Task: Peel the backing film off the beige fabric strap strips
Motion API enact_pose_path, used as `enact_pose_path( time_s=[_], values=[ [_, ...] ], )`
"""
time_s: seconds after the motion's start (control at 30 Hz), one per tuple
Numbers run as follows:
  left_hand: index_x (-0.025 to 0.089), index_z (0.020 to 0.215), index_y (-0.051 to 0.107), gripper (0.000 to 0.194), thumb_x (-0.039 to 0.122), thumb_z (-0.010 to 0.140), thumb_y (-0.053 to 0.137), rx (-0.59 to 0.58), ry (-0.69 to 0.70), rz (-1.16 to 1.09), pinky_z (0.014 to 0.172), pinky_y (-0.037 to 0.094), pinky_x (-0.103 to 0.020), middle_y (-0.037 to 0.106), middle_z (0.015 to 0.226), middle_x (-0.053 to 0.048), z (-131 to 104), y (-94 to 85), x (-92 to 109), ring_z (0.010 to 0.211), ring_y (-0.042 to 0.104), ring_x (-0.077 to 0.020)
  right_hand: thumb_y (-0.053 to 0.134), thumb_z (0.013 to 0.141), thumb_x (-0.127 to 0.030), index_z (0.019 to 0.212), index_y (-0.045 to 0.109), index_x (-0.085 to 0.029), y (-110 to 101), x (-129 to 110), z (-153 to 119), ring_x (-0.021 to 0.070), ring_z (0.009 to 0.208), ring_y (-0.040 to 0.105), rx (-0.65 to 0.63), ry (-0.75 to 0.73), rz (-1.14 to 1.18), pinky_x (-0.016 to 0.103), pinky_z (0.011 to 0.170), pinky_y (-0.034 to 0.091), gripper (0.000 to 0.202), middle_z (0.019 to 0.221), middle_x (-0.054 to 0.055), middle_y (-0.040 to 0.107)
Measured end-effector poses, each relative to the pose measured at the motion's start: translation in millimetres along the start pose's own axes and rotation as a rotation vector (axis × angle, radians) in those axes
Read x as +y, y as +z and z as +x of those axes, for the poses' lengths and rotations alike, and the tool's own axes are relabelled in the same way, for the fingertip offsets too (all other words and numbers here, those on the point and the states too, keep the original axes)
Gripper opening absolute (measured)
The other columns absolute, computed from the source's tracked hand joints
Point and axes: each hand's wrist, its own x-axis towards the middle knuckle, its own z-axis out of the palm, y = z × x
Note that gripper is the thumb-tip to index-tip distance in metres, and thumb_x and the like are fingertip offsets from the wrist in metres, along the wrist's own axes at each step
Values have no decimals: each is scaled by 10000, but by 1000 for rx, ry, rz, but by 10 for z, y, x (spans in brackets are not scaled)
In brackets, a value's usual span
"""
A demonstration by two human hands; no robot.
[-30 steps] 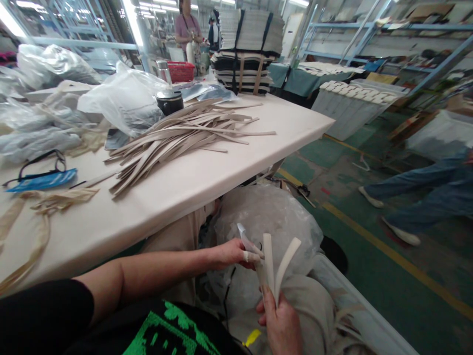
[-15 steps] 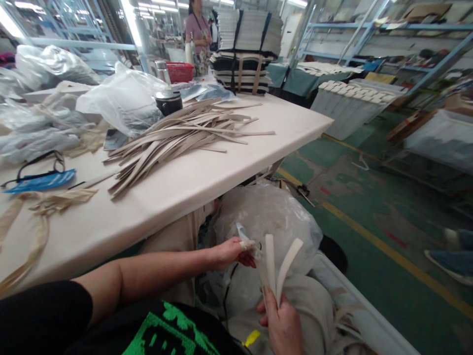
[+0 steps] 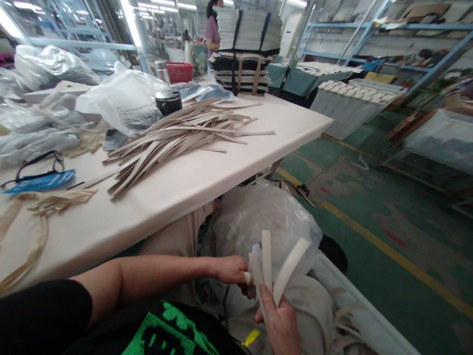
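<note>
Lower right of centre, my right hand (image 3: 279, 320) grips several flat beige strips (image 3: 266, 256), whose upper ends fan out above the thumb. My left hand (image 3: 236, 272) is closed right beside the leftmost strip, with a pale wrap around one finger. A small whitish object (image 3: 256, 250) shows behind that strip, near the left fingertips. What the left fingers hold is hidden. Under both hands lie my lap and a clear plastic bag (image 3: 281, 212). A large loose pile of similar beige strips (image 3: 177, 135) rests on the table.
The pale table (image 3: 207, 182) has its edge just beyond my lap. On it are glasses (image 3: 40, 165), a blue packet (image 3: 40, 181), a dark mug (image 3: 168, 102), plastic bags (image 3: 118, 96) and strapped stacks (image 3: 244, 44). A pale bin rim (image 3: 362, 305) runs along my right side.
My left hand has moved down and turned in against the strips. A third strip now stands up in my right hand, and the strips spread wider. The person behind the stacks has shifted right.
</note>
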Motion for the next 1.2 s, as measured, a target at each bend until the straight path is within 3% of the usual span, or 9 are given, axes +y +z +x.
enact_pose_path(
  time_s=[0.17, 0.3, 0.47, 0.7, 0.83, 0.97, 1.07, 1.2],
  values=[
    [171, 639, 658, 331, 396, 832, 512, -4, -32, 455, 576, 396, -197, 617, 574, -5, 3, 25, -76, 574, 549, -120, 441, 787, -668, 519, 534, -213, 28, -37, 8, 146, 481, 514, -2, -15, 109, 252, 574, 413, 536, 432, -14, 522],
    [179, 573, 611, 285, 324, 804, 531, -13, 23, 608, 515, 349, -203, 584, 525, 11, 41, 50, -201, 499, 489, -109, 431, 802, -653, 534, 545, -199, 53, -60, 24, 145, 484, 518, 1, -19, 60, 253, 579, 412, 539, 445, -9, 525],
    [184, 638, 629, 143, 237, 746, 553, -15, 110, 605, 532, 373, -206, 588, 551, 19, 51, 55, -298, 515, 498, -120, 417, 800, -661, 974, 633, -118, 127, -91, 14, 168, 460, 526, 5, -62, 71, 261, 535, 420, 610, 441, -28, 520],
    [181, 614, 654, 148, 272, 710, 588, -2, -37, 941, 484, 354, -242, 580, 514, -19, 40, 97, -181, 456, 469, -141, 411, 807, -648, 901, 638, -129, 214, -80, 85, 165, 428, 525, 29, -71, 38, 255, 510, 414, 575, 411, -27, 517],
    [139, 730, 695, 252, 341, 754, 546, -41, -142, 1159, 470, 347, -273, 644, 627, -80, 11, 131, -42, 484, 496, -174, 437, 771, -677, 736, 634, -149, 247, -49, 139, 175, 415, 529, 50, -36, 42, 274, 513, 415, 564, 400, -6, 534],
    [172, 838, 692, 315, 446, 781, 547, -45, -158, 1066, 486, 343, -232, 655, 680, -46, -17, 113, 46, 509, 493, -135, 506, 743, -666, 633, 637, -151, 205, -62, 121, 166, 418, 512, 107, -3, 111, 272, 513, 404, 542, 387, -3, 512],
    [170, 849, 673, 408, 553, 730, 601, -6, -177, 902, 497, 343, -198, 618, 656, -8, -16, 79, 62, 509, 465, -99, 532, 733, -655, 827, 687, -114, 152, -86, 91, 150, 438, 482, 76, -1, 200, 259, 520, 398, 571, 397, -39, 474],
    [144, 852, 652, 496, 579, 619, 704, 69, -177, 686, 535, 360, -182, 540, 631, 31, -4, 47, 42, 563, 467, -92, 542, 750, -626, 1043, 663, -103, 119, -91, 67, 122, 442, 413, 100, -19, 299, 245, 514, 372, 612, 413, -72, 416]
  ],
)
